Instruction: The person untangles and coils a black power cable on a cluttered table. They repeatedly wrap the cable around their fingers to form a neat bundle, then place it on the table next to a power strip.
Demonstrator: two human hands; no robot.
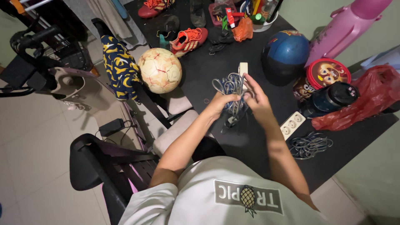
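Note:
Over a black table (pixel 216 66), both my hands hold a bundle of grey-blue cable (pixel 230 86) that ends in a white charger plug (pixel 243 68). My left hand (pixel 221 103) grips the coiled loops from below. My right hand (pixel 255 96) pinches the cable near the plug, with the fingers reaching up along it. A loose end of the cable hangs down between the hands toward the table.
On the table lie a white power strip (pixel 291 124), another coiled cable (pixel 310 145), a dark bottle (pixel 329 99), a red plastic bag (pixel 366 98), a round tin (pixel 327 73), a blue helmet (pixel 285 54) and red shoes (pixel 189 40). A football (pixel 159 70) rests on a chair at left.

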